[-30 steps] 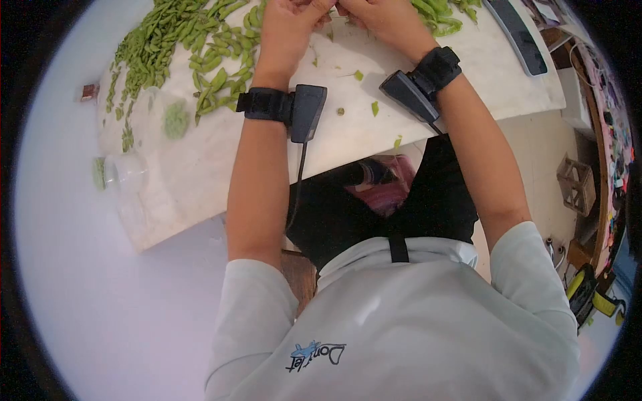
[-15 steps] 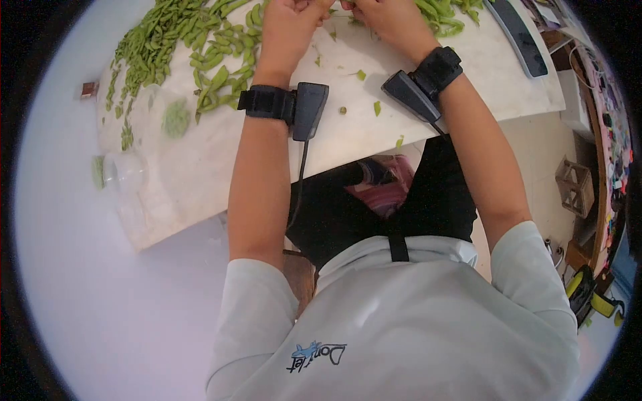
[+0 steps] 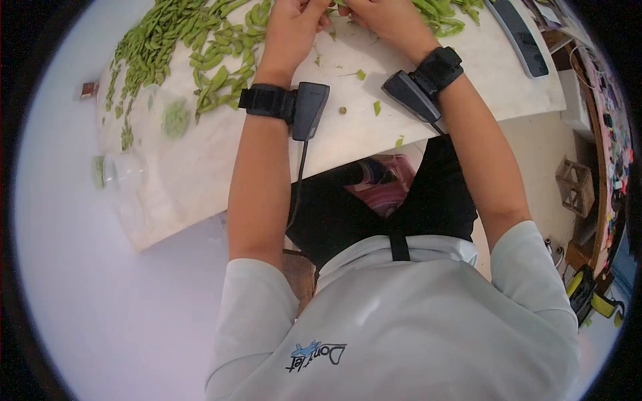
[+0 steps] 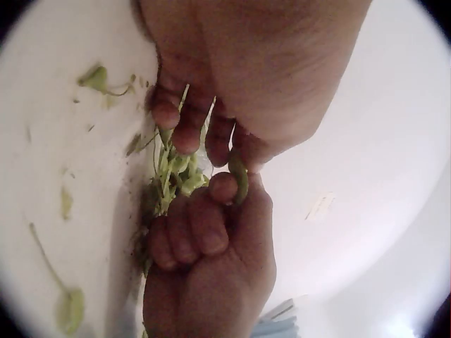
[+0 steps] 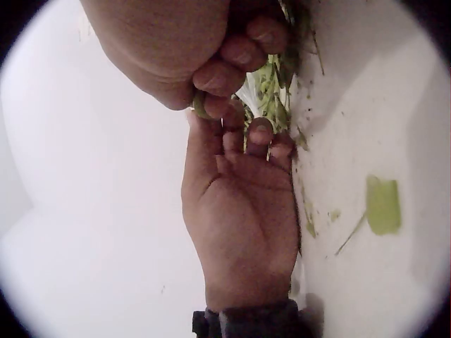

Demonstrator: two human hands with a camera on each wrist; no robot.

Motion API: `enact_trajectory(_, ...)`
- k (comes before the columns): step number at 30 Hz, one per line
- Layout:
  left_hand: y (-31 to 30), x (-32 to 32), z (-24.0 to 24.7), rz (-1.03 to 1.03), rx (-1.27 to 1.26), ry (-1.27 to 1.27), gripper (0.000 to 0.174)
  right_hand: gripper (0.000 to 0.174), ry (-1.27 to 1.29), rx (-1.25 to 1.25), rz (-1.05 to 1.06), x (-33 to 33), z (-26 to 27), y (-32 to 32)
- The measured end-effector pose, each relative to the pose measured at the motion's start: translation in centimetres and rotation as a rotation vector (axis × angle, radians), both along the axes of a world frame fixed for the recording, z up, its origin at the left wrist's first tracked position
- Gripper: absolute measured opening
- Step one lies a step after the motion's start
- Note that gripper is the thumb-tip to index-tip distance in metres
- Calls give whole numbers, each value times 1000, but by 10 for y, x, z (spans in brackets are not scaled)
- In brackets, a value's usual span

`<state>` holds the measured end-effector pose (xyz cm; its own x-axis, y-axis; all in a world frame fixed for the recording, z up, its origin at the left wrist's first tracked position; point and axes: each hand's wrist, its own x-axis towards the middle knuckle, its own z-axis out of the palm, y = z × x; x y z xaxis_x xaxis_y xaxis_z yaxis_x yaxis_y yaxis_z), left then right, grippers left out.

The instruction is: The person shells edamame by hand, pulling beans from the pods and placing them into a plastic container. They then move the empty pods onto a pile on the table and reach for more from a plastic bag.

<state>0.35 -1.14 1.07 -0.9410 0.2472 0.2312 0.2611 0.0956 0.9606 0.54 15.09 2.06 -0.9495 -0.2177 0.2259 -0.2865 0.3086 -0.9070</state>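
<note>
At the top of the head view, my left hand (image 3: 292,30) and right hand (image 3: 391,27) meet over the table. Between them is a small green soybean pod (image 4: 240,182). The right hand pinches it between thumb and curled index finger, the other fingers folded in, as the left wrist view shows. My left thumb and index fingertip grip its other end, seen in the right wrist view with the pod (image 5: 200,105) mostly covered by fingers. The left hand's remaining fingers curl loosely. Green stems and pods (image 4: 176,172) lie just behind the hands.
A large heap of soybean pods (image 3: 157,50) spreads over the table's left side, with more greens (image 3: 438,17) at the right. A phone (image 3: 518,37) lies near the right edge. Clear plastic containers (image 3: 127,170) stand at left. Leaf scraps (image 3: 376,107) dot the white tabletop (image 3: 341,137).
My left hand has shifted slightly right, closer to the right hand, and the fingertips meet at the pod. The pod heap and the phone have stayed in place.
</note>
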Motion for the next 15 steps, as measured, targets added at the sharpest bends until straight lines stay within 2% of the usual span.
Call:
enact_trajectory(6, -4, -1, -2, 92, 60, 71, 23, 44, -22, 4, -15, -1, 0, 2)
enact_trajectory(9, -3, -1, 0, 157, 57, 149, 17, 44, 5, -14, -31, -2, -1, 3)
enact_trajectory(12, -3, 5, 8, 306, -1, 178, 14, 45, -7, -41, -45, 4, 4, -2)
enact_trajectory(15, -14, 17, 17, 476, 151, 218, 19, 46, 0, -53, -48, 1, 5, 1)
